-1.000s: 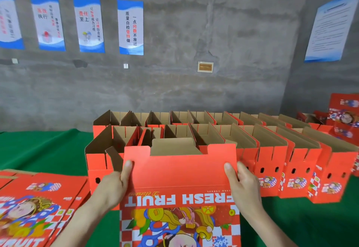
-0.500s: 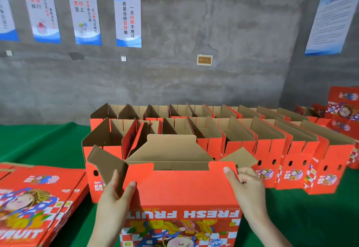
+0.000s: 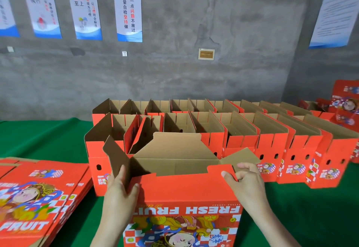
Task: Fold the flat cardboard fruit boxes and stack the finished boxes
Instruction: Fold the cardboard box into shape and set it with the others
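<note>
Fingers (image 3: pixel 121 172) of left hand (image 3: pixel 120 192) straight, flat against brown left end flap (image 3: pixel 116 156), thumb on red front panel, nothing curled. Box (image 3: pixel 184 196) upright between both hands, on green table (image 3: pixel 38 136). Right hand (image 3: pixel 246 182) pinching upper right corner: thumb on red tab, fingers curled over right end flap (image 3: pixel 240 156). Top half opened, flaps splayed, brown inside. "FRESH FRUIT" upside down on near face, cartoon figure below. Flat boxes (image 3: pixel 38 198) stacked left; finished boxes (image 3: pixel 272 147) in rows just behind.
</note>
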Demonstrator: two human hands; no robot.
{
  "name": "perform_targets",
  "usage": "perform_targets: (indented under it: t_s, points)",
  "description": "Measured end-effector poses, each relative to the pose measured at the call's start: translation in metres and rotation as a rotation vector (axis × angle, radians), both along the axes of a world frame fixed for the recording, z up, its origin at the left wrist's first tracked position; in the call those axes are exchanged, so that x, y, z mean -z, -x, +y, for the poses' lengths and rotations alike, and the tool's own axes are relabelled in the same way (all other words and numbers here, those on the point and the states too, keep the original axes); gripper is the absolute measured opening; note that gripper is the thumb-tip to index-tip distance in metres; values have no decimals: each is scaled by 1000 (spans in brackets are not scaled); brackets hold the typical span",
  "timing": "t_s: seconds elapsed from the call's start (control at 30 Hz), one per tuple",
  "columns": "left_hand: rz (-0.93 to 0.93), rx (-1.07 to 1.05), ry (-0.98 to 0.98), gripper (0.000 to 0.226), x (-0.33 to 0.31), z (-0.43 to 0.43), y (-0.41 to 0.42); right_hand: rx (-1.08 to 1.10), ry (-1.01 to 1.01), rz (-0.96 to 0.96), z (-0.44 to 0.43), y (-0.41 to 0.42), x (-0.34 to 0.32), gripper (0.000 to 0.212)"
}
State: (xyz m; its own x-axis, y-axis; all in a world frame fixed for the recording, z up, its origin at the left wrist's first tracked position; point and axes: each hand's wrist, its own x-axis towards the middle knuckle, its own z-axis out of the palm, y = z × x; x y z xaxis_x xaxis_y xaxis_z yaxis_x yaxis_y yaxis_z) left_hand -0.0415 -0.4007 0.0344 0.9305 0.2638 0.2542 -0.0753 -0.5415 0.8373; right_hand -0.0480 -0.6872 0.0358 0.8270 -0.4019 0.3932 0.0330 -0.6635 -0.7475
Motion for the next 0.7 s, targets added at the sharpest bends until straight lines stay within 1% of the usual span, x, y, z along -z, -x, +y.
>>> perform_targets:
  t_s: [0.03, 0.07, 0.1, 0.13, 0.17, 0.2, 0.27, 0.37, 0.47, 0.53, 0.57, 0.7]
  points:
    - [5, -3, -3, 68, -1, -1, 0, -4, 15, 18, -1, -1, 1, 45]
    - [10, -4, -6, 69, -1, -1, -1, -7, 23, 46, 2, 1, -2, 22]
    - [14, -3, -11, 70, -2, -1, -1, -12, 39, 92, 2, 1, -5, 37]
    - [18, -2, -19, 70, -2, -2, -1, -22, 54, 122, 1, 1, -6, 74]
    - [23, -3, -30, 70, -3, -1, -1, -46, 36, 117, -1, 1, -6, 94]
    - [27, -5, -41, 70, -3, -2, -1, -76, 48, 98, -1, 2, -9, 99]
    - [14, -5, -101, 67, -4, -2, -3, -132, 114, 57, 1, 3, -14, 89]
    - [-55, 25, -254, 65, -6, -3, -5, -227, 359, 102, 0, -2, -14, 70]
    - [-162, 131, -200, 68, -4, -4, -4, -273, 689, 235, -1, -9, -20, 58]
    - [-183, 150, -172, 67, 1, -2, -4, -282, 867, 302, -2, -19, -29, 62]
    - [-184, 152, -166, 68, 5, -1, -4, -286, 917, 332, -1, -23, -33, 66]
    - [-200, 159, -156, 68, 10, 4, -10, -287, 968, 401, 8, -38, -45, 79]
